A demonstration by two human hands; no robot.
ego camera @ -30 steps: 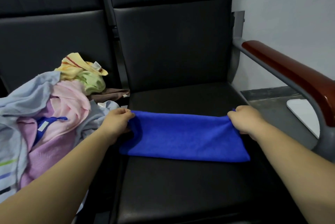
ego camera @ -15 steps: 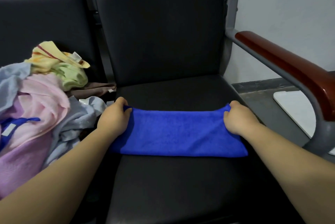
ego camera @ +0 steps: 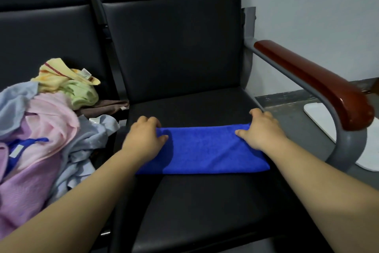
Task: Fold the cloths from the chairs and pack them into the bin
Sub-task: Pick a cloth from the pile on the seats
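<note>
A blue cloth (ego camera: 205, 148) lies folded into a long strip across the black seat of the right chair (ego camera: 205, 207). My left hand (ego camera: 143, 138) holds its left end, thumb on top and fingers curled over the far edge. At the other end, my right hand (ego camera: 260, 129) grips the same way. A heap of loose cloths (ego camera: 41, 134) in pink, purple, pale blue, yellow and green covers the seat of the left chair. No bin is in view.
The right chair has a grey metal arm with a red-brown wooden armrest (ego camera: 315, 80) close beside my right forearm. A white flat object (ego camera: 320, 121) lies on the grey floor beyond it. A pale wall stands behind.
Both hands have shifted slightly and their thumbs now lie stretched on top of the blue cloth. The cloth stays a folded strip on the seat; the camera has moved a little.
</note>
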